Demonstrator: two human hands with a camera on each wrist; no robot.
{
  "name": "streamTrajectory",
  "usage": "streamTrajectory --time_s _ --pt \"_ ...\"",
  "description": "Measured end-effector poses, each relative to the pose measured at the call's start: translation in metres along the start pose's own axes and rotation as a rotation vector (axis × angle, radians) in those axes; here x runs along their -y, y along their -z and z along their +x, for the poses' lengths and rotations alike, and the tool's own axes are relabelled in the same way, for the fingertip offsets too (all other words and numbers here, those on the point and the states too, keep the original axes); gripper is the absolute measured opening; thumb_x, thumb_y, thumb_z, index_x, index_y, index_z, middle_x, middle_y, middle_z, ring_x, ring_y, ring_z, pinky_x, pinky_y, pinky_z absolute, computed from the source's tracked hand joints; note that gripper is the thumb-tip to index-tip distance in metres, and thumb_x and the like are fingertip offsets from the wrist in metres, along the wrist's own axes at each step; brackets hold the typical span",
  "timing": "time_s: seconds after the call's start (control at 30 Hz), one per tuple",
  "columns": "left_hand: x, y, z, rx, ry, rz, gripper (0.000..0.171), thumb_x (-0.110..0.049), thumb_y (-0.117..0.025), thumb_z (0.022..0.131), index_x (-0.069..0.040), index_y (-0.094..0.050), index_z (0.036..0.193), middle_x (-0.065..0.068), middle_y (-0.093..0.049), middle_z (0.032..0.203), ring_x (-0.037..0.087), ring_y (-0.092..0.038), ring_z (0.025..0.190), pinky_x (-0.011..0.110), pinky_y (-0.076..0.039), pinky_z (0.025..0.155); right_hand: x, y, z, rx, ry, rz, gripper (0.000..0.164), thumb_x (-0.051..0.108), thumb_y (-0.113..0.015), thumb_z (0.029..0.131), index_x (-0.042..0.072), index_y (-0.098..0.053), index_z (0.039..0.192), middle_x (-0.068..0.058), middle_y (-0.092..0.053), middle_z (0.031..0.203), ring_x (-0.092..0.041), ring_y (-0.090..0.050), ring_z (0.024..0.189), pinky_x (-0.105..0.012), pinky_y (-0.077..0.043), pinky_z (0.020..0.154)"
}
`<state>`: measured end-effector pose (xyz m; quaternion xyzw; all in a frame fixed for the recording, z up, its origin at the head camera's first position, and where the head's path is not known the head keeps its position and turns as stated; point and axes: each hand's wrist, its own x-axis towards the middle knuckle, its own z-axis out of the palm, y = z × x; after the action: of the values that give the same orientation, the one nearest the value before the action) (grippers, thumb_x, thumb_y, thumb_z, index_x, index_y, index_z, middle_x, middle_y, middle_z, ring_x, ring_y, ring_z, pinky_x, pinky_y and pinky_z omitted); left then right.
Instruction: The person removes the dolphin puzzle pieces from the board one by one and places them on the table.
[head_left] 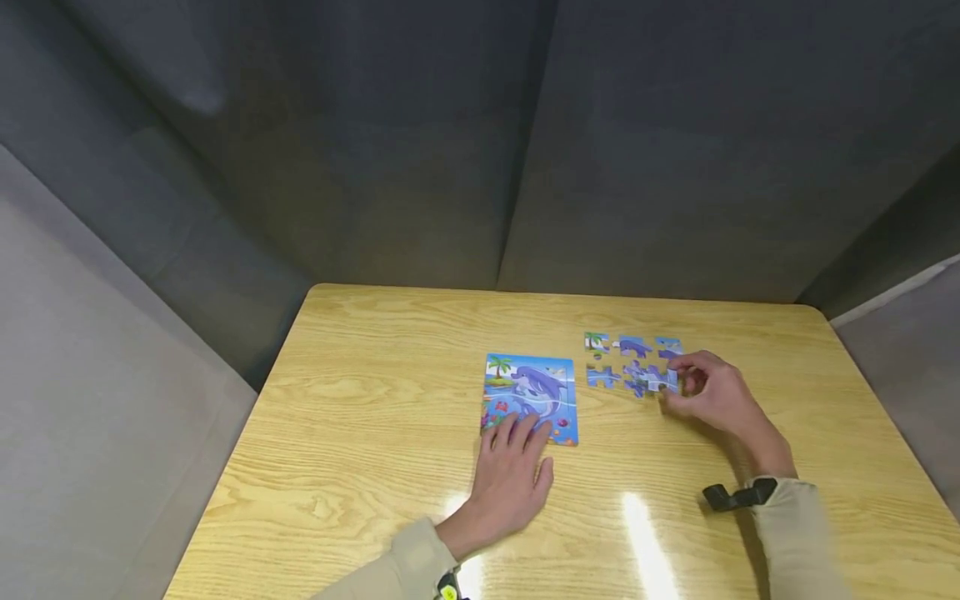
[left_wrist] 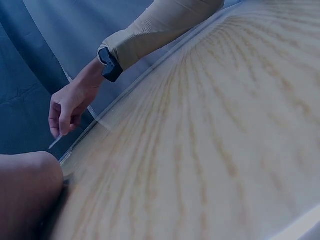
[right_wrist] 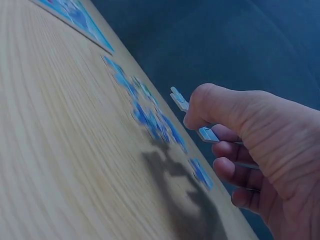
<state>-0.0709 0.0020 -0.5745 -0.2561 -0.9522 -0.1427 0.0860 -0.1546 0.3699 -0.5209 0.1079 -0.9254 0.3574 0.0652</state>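
Observation:
My right hand (head_left: pixel 718 398) pinches a blue jigsaw piece (right_wrist: pixel 208 134) between thumb and fingers, lifted above the table. Below it lie loose jigsaw pieces, among them a palm-tree piece (head_left: pixel 596 341), a dolphin piece (head_left: pixel 634 347) and a blue piece (head_left: pixel 602 377). To their left is a dolphin picture board (head_left: pixel 542 385) with a palm tree, crab and water. The fingers of my left hand (head_left: pixel 512 482) rest spread on its lower edge. The left wrist view shows only part of the left hand (left_wrist: pixel 27 177), with the right hand (left_wrist: pixel 72 107) beyond it.
Everything lies on a wood-grain table (head_left: pixel 360 417) with rounded far corners. A dark grey curtain (head_left: pixel 420 167) hangs behind it, and pale grey panels (head_left: pixel 90 400) stand at the sides. Bright light reflects off the near part of the tabletop.

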Motion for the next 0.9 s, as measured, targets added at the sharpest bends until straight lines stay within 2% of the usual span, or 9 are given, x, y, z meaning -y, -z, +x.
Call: streamTrajectory --time_s 0.2,0.4,0.63,0.9 --pt "-0.001 0.002 0.000 0.008 0.004 -0.010 0.052 -0.040 -0.040 0.108 -0.023 -0.045 0.157 0.002 -0.043 0.159 0.032 -0.034 0.147 0.052 -0.033 0.113 -0.019 0.006 0.000 0.002 -0.032 -0.035 0.043 0.004 -0.089 0.076 -0.002 -0.071 0.113 -0.012 -0.063 0.088 -0.010 -0.054 0.069 -0.018 -0.044 0.060" --pt "0.000 0.001 0.000 0.014 0.009 -0.018 0.052 -0.040 -0.039 0.109 -0.023 -0.044 0.158 0.002 -0.042 0.160 0.032 -0.034 0.148 0.052 -0.032 0.113 -0.031 0.009 0.002 0.019 -0.067 -0.090 0.039 0.009 -0.089 0.077 0.000 -0.071 0.111 -0.012 -0.063 0.089 -0.010 -0.051 0.069 -0.021 -0.041 0.061" --pt "0.000 0.000 0.000 0.024 0.010 0.000 0.053 -0.041 -0.038 0.109 -0.024 -0.042 0.159 0.001 -0.040 0.161 0.031 -0.032 0.149 0.052 -0.032 0.113 -0.035 0.009 0.001 0.052 -0.051 -0.098 0.036 0.012 -0.088 0.081 0.002 -0.072 0.112 -0.011 -0.061 0.096 -0.010 -0.048 0.071 -0.024 -0.039 0.062" --pt "0.000 0.000 0.000 0.045 0.017 0.008 0.053 -0.041 -0.035 0.110 -0.025 -0.040 0.160 0.001 -0.039 0.161 0.030 -0.031 0.149 0.051 -0.031 0.114 -0.035 0.008 -0.001 0.060 -0.045 -0.040 0.038 0.009 -0.084 0.085 -0.004 -0.069 0.117 -0.015 -0.061 0.100 -0.009 -0.047 0.072 -0.023 -0.039 0.062"
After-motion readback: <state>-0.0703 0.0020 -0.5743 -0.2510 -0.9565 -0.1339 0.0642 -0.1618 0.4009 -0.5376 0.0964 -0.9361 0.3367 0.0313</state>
